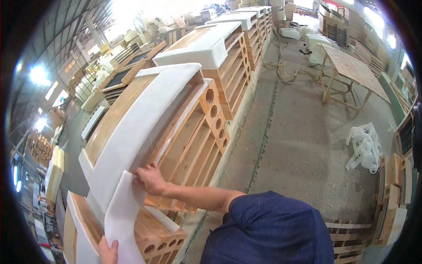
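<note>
A white foam strip (122, 214) bends down over the end of a wooden frame (200, 132), whose top carries a longer white foam layer (143, 105). My right hand (150, 179) pinches the strip's upper edge beside the frame's open slatted side, fingers closed. Lower down, my left hand (108, 251) grips the same strip's left edge, thumb lying on the white face and the other fingers largely hidden. Below the strip sits another wooden frame (158, 240) with round holes in its end board.
More foam-topped frames (198, 46) stand in a row going away from me. On the right are a plywood-topped table (351, 66), a heap of white wrapping (365, 147) on the floor and stacked wooden parts (391, 193). A hose (285, 70) lies along the aisle.
</note>
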`<state>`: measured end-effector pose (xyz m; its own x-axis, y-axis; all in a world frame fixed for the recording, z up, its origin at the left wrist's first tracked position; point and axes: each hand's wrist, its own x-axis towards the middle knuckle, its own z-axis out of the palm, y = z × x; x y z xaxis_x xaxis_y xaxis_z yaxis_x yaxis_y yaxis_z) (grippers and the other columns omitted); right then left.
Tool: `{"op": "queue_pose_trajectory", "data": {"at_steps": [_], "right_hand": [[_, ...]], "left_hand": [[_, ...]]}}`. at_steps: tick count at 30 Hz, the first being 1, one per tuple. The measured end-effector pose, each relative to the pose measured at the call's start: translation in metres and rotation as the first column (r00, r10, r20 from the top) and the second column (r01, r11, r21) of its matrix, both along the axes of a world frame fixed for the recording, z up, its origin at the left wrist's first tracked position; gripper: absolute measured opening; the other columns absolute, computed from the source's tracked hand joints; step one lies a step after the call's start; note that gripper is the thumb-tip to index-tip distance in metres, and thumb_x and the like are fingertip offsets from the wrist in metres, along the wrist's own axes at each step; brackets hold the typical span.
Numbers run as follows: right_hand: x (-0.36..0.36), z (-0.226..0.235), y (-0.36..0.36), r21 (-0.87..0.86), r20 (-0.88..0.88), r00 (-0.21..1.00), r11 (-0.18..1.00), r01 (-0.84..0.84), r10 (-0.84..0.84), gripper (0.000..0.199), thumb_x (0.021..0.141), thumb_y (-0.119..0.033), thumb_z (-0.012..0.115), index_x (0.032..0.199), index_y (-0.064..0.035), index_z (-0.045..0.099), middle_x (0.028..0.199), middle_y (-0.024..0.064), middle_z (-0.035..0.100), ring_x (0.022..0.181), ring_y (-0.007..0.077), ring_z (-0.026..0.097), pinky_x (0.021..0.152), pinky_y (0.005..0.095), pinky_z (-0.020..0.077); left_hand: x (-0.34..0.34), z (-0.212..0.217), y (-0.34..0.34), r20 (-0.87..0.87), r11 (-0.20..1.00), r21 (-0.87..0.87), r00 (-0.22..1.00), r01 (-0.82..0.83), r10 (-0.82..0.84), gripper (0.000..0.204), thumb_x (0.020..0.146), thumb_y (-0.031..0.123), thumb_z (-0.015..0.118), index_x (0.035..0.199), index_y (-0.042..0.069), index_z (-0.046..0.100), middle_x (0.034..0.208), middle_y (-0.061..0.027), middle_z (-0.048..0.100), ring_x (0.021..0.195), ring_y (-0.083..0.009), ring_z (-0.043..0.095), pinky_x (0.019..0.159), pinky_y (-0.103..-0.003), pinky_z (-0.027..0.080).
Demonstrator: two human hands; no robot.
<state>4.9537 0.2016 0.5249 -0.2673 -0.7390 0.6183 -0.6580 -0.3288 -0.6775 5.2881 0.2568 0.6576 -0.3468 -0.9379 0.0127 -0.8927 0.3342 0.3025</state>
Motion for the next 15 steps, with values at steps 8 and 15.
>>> {"op": "queue_pose_trajectory", "data": {"at_steps": [8, 15], "right_hand": [[-0.014, 0.024, 0.02, 0.002, 0.377, 0.917, 0.99, -0.14, 0.129, 0.036, 0.084, -0.023, 0.073, 0.108, -0.0012, 0.057, 0.088, 0.009, 0.066, 0.076, 0.0162, 0.063, 0.07, 0.0299, 0.0527], [0.017, 0.04, 0.015, 0.071, 0.404, 0.894, 0.968, -0.241, 0.193, 0.035, 0.083, -0.026, 0.074, 0.101, 0.0001, 0.058, 0.083, 0.0115, 0.067, 0.077, 0.0172, 0.064, 0.072, 0.0314, 0.0525]], "left_hand": [[-0.022, -0.012, -0.011, 0.009, 0.999, -0.034, 1.0, -0.013, 0.014, 0.032, 0.089, 0.028, 0.058, 0.098, -0.003, 0.058, 0.09, -0.0263, 0.063, 0.088, -0.0426, 0.061, 0.076, -0.045, 0.047], [-0.024, 0.013, 0.015, 0.105, 0.99, 0.002, 0.985, -0.141, 0.14, 0.038, 0.09, 0.034, 0.055, 0.096, -0.003, 0.058, 0.093, -0.0278, 0.063, 0.091, -0.0439, 0.06, 0.079, -0.048, 0.046]]}}
